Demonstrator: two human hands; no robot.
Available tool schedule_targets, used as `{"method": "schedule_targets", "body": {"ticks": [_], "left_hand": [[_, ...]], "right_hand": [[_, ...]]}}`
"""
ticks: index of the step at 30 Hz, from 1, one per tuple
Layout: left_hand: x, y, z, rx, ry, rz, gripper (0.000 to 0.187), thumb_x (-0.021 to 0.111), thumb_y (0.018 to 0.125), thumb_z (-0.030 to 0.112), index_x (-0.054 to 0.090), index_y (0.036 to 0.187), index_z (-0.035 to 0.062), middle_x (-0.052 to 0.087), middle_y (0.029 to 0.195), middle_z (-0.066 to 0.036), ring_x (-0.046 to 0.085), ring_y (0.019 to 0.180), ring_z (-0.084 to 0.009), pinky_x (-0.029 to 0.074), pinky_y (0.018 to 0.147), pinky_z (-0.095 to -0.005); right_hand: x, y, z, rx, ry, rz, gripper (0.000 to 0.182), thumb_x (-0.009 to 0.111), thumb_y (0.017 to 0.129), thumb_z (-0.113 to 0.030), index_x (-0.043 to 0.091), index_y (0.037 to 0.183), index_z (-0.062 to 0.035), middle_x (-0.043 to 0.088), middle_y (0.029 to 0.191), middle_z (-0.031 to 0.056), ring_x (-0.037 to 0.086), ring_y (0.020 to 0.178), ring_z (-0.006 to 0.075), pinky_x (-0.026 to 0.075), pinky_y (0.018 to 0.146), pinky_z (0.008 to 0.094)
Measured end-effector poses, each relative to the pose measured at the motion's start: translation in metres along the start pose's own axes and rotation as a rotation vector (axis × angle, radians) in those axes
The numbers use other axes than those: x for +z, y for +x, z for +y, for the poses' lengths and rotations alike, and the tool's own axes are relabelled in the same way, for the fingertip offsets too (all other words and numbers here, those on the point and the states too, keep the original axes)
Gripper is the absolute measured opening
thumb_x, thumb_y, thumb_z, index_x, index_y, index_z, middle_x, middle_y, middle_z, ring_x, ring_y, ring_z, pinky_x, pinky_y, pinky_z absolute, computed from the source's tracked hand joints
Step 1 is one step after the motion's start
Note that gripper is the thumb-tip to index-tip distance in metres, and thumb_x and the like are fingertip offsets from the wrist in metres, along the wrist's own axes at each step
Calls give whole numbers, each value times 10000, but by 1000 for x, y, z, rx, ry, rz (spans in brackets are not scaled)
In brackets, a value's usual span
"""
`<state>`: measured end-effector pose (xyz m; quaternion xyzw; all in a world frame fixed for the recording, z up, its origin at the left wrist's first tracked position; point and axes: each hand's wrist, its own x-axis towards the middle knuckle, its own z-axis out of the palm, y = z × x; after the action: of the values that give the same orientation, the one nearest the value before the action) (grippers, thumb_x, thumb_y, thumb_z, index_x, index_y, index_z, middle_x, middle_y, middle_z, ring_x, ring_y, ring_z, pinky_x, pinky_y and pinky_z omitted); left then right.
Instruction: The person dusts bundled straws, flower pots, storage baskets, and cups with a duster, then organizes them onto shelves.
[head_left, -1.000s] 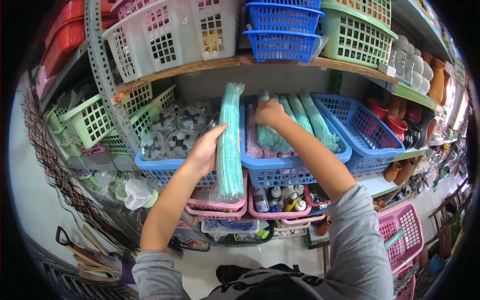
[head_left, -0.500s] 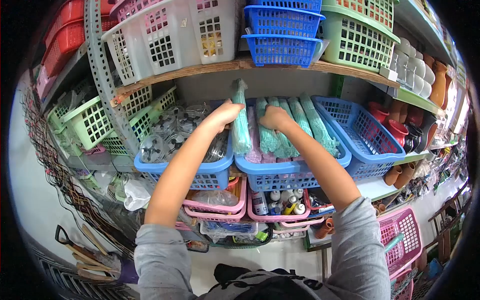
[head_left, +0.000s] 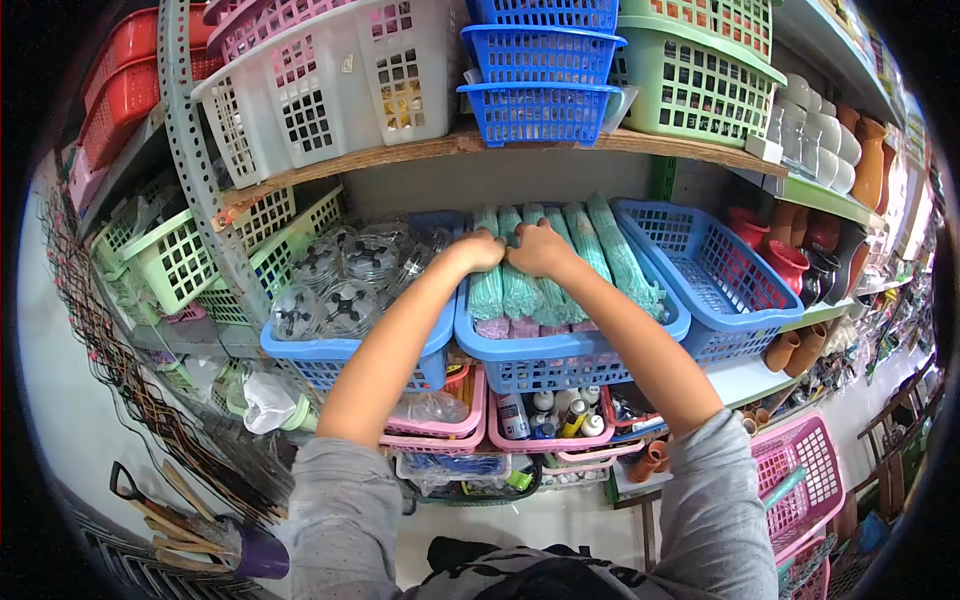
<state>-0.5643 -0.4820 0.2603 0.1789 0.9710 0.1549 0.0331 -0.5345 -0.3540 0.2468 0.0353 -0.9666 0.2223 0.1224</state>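
Observation:
A blue basket [head_left: 572, 347] on the middle shelf holds several green plastic-wrapped bundles [head_left: 630, 262] lying side by side over pinkish ones [head_left: 523, 328]. My left hand [head_left: 478, 250] rests on the leftmost green bundle [head_left: 486, 290], its fingers curled; whether it grips the bundle is hidden. Beside it, nearly touching, my right hand [head_left: 537, 249] is closed over the upper part of the neighbouring green bundles, and what its fingertips hold is hidden.
Left of it, a blue basket [head_left: 385, 372] holds clear round plastic items. Another blue basket [head_left: 725, 272] stands right. A wooden shelf edge [head_left: 420, 150] runs above, and pink baskets [head_left: 550, 445] sit below. A metal post [head_left: 192, 130] rises at left.
The green bundle in my left hand has come down into the basket, to the left of the others. My hands are closer together, and the view has shifted slightly.

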Motion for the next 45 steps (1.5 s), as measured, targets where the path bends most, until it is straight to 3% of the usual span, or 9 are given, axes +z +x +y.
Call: {"method": "schedule_targets", "body": {"ticks": [3, 5, 9, 11, 17, 26, 32, 38, 45], "left_hand": [[1, -17, -13, 120, 32, -57, 544, 339, 886, 337, 353, 1228, -86, 356, 1266, -286, 354, 1188, -375, 296, 988, -376], [11, -41, -18, 265, 11, 97, 570, 318, 891, 326, 288, 1255, -111, 287, 1304, -299, 297, 1230, -366, 248, 1022, -360], [19, -67, -14, 264, 69, 40, 598, 313, 890, 312, 216, 1272, -139, 202, 1336, -314, 212, 1274, -352, 186, 1053, -339], [17, -67, -13, 279, 6, -8, 615, 310, 888, 302, 176, 1273, -159, 152, 1348, -323, 153, 1294, -342, 142, 1066, -322], [23, -60, -19, 281, -7, 3, 616, 310, 882, 309, 179, 1287, -135, 149, 1360, -305, 153, 1296, -336, 144, 1064, -322], [23, -81, -17, 294, 30, 188, 562, 388, 868, 331, 322, 1270, -56, 259, 1340, -265, 261, 1261, -332, 228, 1035, -343], [14, -117, 12, 473, 209, 339, 435, 478, 818, 281, 501, 1112, -39, 518, 1152, -186, 485, 1075, -308, 364, 927, -376], [18, -151, 18, 642, 208, 472, 428, 496, 821, 279, 494, 1115, -33, 522, 1141, -183, 478, 1082, -301, 351, 937, -408], [33, -215, -3, 775, 82, 482, 440, 526, 814, 247, 474, 1151, -30, 504, 1161, -193, 469, 1091, -312, 329, 955, -431]], "right_hand": [[-20, -33, 1, -166, -54, 18, 528, 500, 796, -389, 491, 1148, 5, 344, 1253, 316, 419, 1140, 373, 385, 918, 413], [-26, -48, 7, -331, -74, -29, 574, 477, 825, -398, 422, 1227, 7, 214, 1324, 328, 343, 1175, 427, 313, 980, 383], [-16, -55, 20, -359, 1, -121, 618, 405, 862, -440, 351, 1275, 17, 227, 1335, 304, 265, 1245, 383, 250, 1017, 392], [-9, -48, 22, -292, -8, -179, 674, 306, 862, -487, 261, 1325, 0, 229, 1362, 250, 216, 1281, 345, 170, 1035, 471], [-5, -45, 20, -261, -48, -202, 706, 270, 858, -515, 191, 1352, -18, 237, 1375, 207, 203, 1290, 319, 139, 1038, 487], [-10, -61, 20, -279, 19, -113, 690, 289, 856, -526, 300, 1306, -2, 291, 1346, 219, 290, 1246, 342, 185, 1014, 500], [-20, -95, 24, -359, -23, -7, 602, 371, 852, -467, 376, 1266, -30, 331, 1320, 220, 351, 1201, 360, 270, 961, 523], [-26, -126, 9, -536, -165, 162, 430, 565, 765, -269, 488, 1119, -37, 421, 1241, 194, 428, 1129, 342, 333, 917, 513], [-17, -197, -30, -509, -94, 479, 359, 571, 739, -169, 502, 1066, -37, 485, 1128, 157, 470, 1033, 320, 336, 905, 459]]}}
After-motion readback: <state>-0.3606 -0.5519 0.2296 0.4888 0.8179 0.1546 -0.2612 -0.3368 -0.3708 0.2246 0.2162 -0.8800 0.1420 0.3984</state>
